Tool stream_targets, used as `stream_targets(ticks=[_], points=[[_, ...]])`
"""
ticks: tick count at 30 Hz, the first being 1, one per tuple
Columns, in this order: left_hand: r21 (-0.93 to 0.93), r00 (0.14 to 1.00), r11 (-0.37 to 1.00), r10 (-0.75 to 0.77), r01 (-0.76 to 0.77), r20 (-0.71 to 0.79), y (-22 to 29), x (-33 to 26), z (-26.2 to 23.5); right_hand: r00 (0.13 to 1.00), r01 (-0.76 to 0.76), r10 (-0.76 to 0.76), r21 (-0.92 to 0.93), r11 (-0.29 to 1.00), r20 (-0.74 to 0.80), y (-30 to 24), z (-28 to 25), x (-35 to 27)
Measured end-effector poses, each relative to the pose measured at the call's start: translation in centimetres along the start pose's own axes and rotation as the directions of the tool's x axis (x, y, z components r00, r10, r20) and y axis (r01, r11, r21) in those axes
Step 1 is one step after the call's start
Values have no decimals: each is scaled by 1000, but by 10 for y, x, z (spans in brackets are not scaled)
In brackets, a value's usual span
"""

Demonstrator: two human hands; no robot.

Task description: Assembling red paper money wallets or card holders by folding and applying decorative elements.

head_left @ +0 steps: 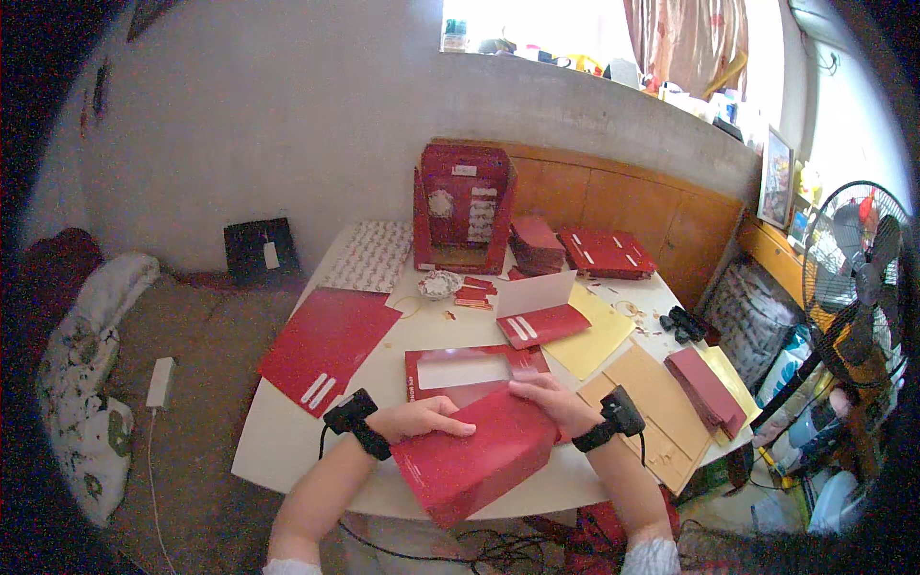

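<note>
A red cardboard box (479, 455) is tilted between my hands over the table's near edge. At its left, my left hand (422, 420) is closed on it, thumb lying on top and other fingers hidden beneath. My right hand (556, 402) grips the far right corner with the thumb along the upper edge. Just beyond lies a flat red cardboard piece with a window cut-out (465, 371), partly covered by the held box. Farther back, a folded red card with a white inner flap (543, 326) rests partly on yellow sheets (599, 331).
The white table (287, 446) carries a large red sheet (331, 345), a patterned sheet (369, 256), an upright red box (465, 206), stacked red cards (537, 245) and a tan board (652, 407). Cables (498, 551) hang below. A black fan (862, 259) stands at right.
</note>
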State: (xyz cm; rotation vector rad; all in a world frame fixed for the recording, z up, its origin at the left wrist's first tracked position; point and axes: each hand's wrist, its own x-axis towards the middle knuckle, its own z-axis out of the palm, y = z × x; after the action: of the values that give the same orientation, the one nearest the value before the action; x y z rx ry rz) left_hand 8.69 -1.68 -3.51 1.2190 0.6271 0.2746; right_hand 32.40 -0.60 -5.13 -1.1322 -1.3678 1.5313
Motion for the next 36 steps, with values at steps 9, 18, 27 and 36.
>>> stream_targets(ticks=[9,18,27,36], points=[[72,981,997,47,-34,-186,0,3,18,962,20,11,-109,994,274,-11,18,-9],[169,988,974,153,-150,-3,-22,16,-3,959,80,-59,-67,994,276,-7,31,-11],[212,995,977,50,-31,-83,-13,-2,-12,996,57,-55,-26,998,74,-27,1,-9],[267,980,946,155,-184,127,-7,-9,-21,999,46,-45,57,997,-21,-25,-19,-5]])
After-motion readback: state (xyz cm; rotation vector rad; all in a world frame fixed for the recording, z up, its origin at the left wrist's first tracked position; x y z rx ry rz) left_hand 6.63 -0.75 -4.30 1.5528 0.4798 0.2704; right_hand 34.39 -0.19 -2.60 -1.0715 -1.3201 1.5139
